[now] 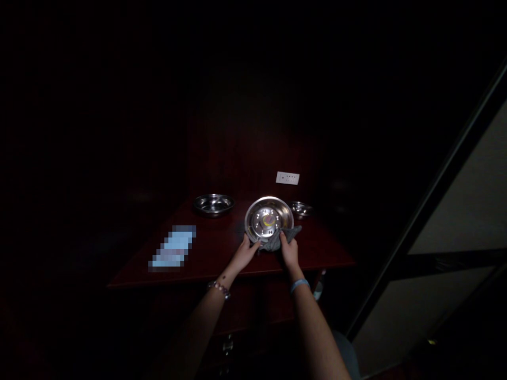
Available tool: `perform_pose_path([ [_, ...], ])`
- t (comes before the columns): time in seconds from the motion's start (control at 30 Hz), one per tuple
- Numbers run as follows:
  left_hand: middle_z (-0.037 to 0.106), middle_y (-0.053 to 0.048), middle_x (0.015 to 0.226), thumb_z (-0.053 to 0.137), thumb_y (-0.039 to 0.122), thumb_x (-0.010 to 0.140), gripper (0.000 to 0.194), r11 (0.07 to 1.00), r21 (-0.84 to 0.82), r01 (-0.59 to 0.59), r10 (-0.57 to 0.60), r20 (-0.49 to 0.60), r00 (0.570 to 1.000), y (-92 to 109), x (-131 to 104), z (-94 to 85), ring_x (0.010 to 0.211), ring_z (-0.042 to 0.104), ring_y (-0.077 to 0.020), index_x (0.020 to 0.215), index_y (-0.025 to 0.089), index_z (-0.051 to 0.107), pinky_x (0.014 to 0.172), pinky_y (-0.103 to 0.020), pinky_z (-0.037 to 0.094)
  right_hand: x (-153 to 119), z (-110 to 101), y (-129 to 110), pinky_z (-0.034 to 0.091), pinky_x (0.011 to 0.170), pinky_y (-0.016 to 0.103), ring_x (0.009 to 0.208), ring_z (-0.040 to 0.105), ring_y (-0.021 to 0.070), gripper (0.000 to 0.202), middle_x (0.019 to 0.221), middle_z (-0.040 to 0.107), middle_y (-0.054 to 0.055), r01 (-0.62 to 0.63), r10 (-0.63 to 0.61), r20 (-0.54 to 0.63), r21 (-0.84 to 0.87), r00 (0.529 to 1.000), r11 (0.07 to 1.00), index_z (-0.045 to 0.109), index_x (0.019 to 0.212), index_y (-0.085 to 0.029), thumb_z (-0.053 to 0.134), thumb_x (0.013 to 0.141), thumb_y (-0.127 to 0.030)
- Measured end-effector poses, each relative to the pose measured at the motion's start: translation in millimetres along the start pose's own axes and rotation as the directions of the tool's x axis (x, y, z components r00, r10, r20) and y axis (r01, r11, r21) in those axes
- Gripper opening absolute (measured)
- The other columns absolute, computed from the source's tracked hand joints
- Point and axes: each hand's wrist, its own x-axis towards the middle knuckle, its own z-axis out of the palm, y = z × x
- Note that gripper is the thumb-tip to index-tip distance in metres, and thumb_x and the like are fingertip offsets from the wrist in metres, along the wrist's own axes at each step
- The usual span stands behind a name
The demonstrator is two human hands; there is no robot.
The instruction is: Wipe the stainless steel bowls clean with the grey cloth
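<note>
A shiny metal basin with a yellow sticker on its inner bottom is tilted so its inside faces me. My left hand is closed on its lower left rim, thumb on the near side. At the lower right rim, my right hand grips a grey cloth against the basin, thumb on top. The fingers behind the rim are mostly hidden. Behind and to the left sits a wider metal basin. A smaller metal bowl stands behind the held basin on the right.
The dark red table has its front edge below my hands. A pixelated pale blue patch covers something on its left. A white socket plate is on the back wall. Below the right edge is a bottle; a framed panel stands right.
</note>
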Motion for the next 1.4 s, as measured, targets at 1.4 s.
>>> perform_pose_path([
  [1.4, 0.075, -0.006, 0.107, 0.055, 0.017, 0.071, 0.037, 0.979, -0.190, 0.075, -0.108, -0.169, 0.980, 31, -2, -8.5, 0.114, 0.065, -0.0278, 0.106, 0.016, 0.068, 0.107, -0.042, 0.050, 3, 0, 0, 0.057, 0.091, 0.036, 0.100, 0.075, 0.0275, 0.048, 0.107, 0.080, 0.012, -0.040, 0.036, 0.047, 0.081, 0.998, 0.996, 0.075, 0.101, -0.014, 0.069, 0.075, -0.054],
])
